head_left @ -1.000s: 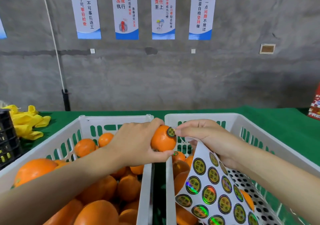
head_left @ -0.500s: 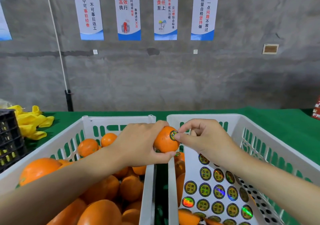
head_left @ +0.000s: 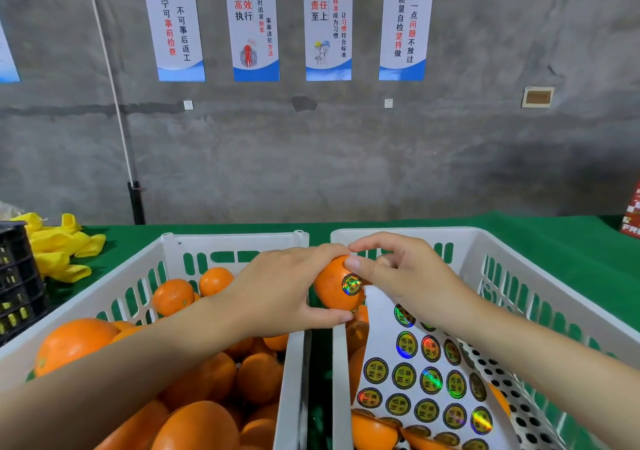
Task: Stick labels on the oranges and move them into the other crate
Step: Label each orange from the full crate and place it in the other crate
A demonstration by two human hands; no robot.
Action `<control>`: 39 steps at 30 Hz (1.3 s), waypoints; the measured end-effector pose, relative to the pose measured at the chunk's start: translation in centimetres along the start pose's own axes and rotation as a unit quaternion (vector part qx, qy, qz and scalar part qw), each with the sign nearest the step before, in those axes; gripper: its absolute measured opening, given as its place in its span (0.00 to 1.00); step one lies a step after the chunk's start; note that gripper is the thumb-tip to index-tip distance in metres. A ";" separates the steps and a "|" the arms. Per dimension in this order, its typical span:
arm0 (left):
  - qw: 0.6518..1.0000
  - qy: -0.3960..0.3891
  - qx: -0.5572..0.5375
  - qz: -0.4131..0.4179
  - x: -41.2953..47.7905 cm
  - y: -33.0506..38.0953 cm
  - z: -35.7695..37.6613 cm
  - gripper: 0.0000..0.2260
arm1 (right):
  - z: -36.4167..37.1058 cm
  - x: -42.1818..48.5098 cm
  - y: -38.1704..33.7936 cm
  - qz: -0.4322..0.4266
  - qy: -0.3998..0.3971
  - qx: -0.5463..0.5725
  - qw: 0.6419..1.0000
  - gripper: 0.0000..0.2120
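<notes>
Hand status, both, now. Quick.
Left hand: grip closed around the orange.
Right hand: thumb on the orange, curled fingers holding up the label sheet; that grip is mostly hidden.

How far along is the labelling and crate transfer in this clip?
Done: a few oranges lie in the right crate, and the held orange carries a label. In hand: the left hand grips that orange above the gap between crates; the right hand thumbs its top, apparently holding the sticker sheet. Left: setting it down, then the heaped left crate.
</notes>
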State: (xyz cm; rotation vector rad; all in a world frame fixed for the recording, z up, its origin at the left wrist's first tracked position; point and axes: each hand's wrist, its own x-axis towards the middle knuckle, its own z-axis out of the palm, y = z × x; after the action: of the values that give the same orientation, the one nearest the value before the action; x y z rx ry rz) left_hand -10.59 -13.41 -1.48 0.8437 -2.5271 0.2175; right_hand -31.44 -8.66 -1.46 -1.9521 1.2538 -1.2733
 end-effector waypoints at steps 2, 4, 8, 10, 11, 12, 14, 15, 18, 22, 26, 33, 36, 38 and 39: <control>1.000 -0.002 -0.002 -0.002 0.0 -0.1 0.1 0.33 | -0.1 -0.1 0.0 -0.004 -0.016 -0.013 1.000 0.18; 1.000 -0.001 -0.005 -0.007 0.0 -0.2 0.3 0.33 | -0.2 -0.2 0.0 -0.006 -0.035 -0.025 0.999 0.19; 1.000 -0.008 -0.003 -0.018 0.0 -0.4 0.6 0.33 | -0.4 -0.2 -0.1 0.001 -0.055 -0.039 0.998 0.22; 1.000 -0.011 -0.002 -0.017 0.1 -0.5 0.6 0.33 | -0.4 -0.1 -0.2 0.006 -0.061 -0.045 0.997 0.22; 1.000 -0.012 -0.002 -0.017 0.1 -0.5 0.6 0.33 | -0.4 -0.1 -0.2 0.012 -0.059 -0.046 0.997 0.21; 1.000 -0.014 -0.002 -0.018 0.1 -0.5 0.6 0.33 | -0.3 0.0 -0.3 0.018 -0.053 -0.046 0.997 0.20; 1.000 -0.016 -0.003 -0.021 0.1 -0.5 0.6 0.33 | -0.3 0.1 -0.5 0.028 -0.035 -0.048 0.998 0.16; 1.000 -0.015 -0.004 -0.023 0.1 -0.5 0.6 0.33 | -0.4 0.2 -0.5 0.031 -0.026 -0.048 0.998 0.15; 1.000 -0.014 -0.003 -0.005 0.1 -0.2 0.5 0.33 | -0.6 0.1 -0.7 0.024 -0.026 -0.038 0.999 0.13; 1.000 -0.027 -0.005 0.008 0.2 0.3 0.4 0.33 | -0.8 0.0 -1.1 -0.009 0.003 -0.046 0.999 0.08; 0.996 -0.062 -0.067 -0.011 0.0 0.8 0.5 0.33 | -1.1 0.2 -1.1 -0.002 0.078 -0.058 0.995 0.05; 0.993 -0.098 -0.047 0.034 0.2 1.8 -0.1 0.13 | -0.6 0.3 -0.4 0.002 0.072 -0.071 0.995 0.06; 0.993 -0.048 -0.110 -0.022 -0.1 2.1 -0.1 0.11 | -0.6 0.3 0.6 0.008 0.066 -0.078 0.995 0.05; 0.975 -0.035 -0.211 -0.065 -0.2 2.6 0.0 0.10 | -0.6 0.4 1.2 0.028 0.061 -0.079 0.995 0.05; 0.961 -0.041 -0.262 -0.080 -0.2 2.8 -0.1 0.12 | -0.6 0.5 1.3 0.036 0.060 -0.079 0.994 0.05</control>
State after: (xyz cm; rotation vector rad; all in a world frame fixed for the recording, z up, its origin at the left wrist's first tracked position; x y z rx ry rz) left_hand -12.14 -11.07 -1.51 0.8364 -2.3947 -0.5289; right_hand -32.47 -9.65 -2.02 -1.9428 1.5113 -1.3078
